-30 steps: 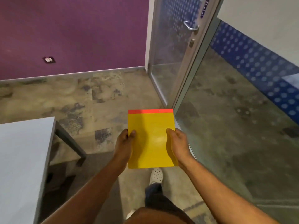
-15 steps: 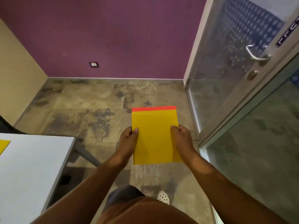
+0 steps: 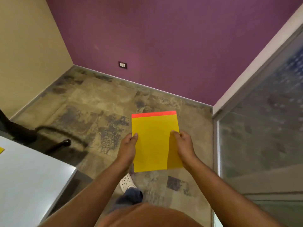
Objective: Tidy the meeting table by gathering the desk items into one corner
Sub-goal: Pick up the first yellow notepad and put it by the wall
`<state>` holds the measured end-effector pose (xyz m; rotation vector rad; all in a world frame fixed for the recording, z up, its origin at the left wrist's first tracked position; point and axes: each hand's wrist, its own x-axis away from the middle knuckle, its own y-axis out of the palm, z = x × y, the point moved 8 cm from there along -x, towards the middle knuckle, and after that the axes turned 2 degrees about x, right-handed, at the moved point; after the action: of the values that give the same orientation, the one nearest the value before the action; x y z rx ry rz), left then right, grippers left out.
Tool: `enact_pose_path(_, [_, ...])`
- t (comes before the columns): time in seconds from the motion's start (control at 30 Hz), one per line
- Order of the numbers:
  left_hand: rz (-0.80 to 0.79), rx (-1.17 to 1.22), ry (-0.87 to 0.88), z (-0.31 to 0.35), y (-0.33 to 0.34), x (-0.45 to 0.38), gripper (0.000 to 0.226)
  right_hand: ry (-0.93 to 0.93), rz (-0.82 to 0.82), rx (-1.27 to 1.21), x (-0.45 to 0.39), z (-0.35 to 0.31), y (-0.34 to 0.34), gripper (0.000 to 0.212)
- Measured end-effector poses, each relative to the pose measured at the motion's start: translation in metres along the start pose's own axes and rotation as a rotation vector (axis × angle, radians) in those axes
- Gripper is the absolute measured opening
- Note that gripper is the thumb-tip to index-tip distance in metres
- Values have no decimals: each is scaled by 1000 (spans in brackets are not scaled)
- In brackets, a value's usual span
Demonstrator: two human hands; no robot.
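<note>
Yellow notepad (image 3: 155, 141) with a red strip along its far edge, held flat in mid-air above the mottled floor (image 3: 101, 108), to the right of the white table (image 3: 29, 177) and well clear of its corner. Gripped on both sides: left hand (image 3: 127, 149) clamped on the pad's left edge, thumb on top; right hand (image 3: 184, 147) clamped on the right edge, thumb likewise on top. Below the pad, a white perforated shoe (image 3: 126, 181). Left of the pad, on the table's far-left edge, a sliver of another yellow item (image 3: 1, 150). Beyond the table, a dark chair base (image 3: 55, 141). Behind the pad, a purple wall (image 3: 164, 38) with a socket plate (image 3: 122, 65); to the pad's right, a glass partition (image 3: 265, 128).
</note>
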<state>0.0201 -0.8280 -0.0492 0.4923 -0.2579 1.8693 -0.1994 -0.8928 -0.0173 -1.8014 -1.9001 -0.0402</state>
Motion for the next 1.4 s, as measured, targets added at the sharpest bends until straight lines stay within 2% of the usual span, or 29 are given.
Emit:
enact_pose_path(0.1, [59, 32, 11, 35, -22, -53, 21, -12, -34, 29, -50, -47, 36, 29])
enact_pose_path(0.2, [97, 31, 23, 78, -50, -104, 45, -55, -58, 45, -99, -96, 78, 27])
enact_pose_path(0.27, [148, 52, 36, 101, -73, -137, 48, -63, -92, 51, -129, -125, 110, 26])
enact_pose_path(0.33, [192, 93, 24, 114, -90, -159, 46, -65, -127, 39, -151, -142, 133, 32])
enact_pose_path(0.43, [249, 125, 32, 126, -114, -189, 23, -80, -179, 39, -182, -165, 166, 41])
enact_pose_path(0.53, [317, 131, -2, 145, -142, -231, 27, -83, -255, 42, -230, -191, 211, 30])
enact_pose_path(0.7, [420, 164, 1, 184, -180, -313, 36, -85, -364, 49, -322, -231, 282, 39])
enact_pose_path(0.87, [500, 200, 24, 242, -222, -385, 35, -132, -494, 92, -401, -302, 351, 29])
enact_pose_path(0.97, [594, 230, 54, 271, -255, -416, 36, -196, -597, 135, -434, -348, 402, 23])
enact_pose_path(1.3, [835, 414, 97, 311, -395, -494, 30, -311, -815, 306, -505, -441, 609, 43])
enact_pose_path(1.4, [894, 475, 106, 319, -454, -523, 34, -377, -840, 298, -510, -471, 675, 33])
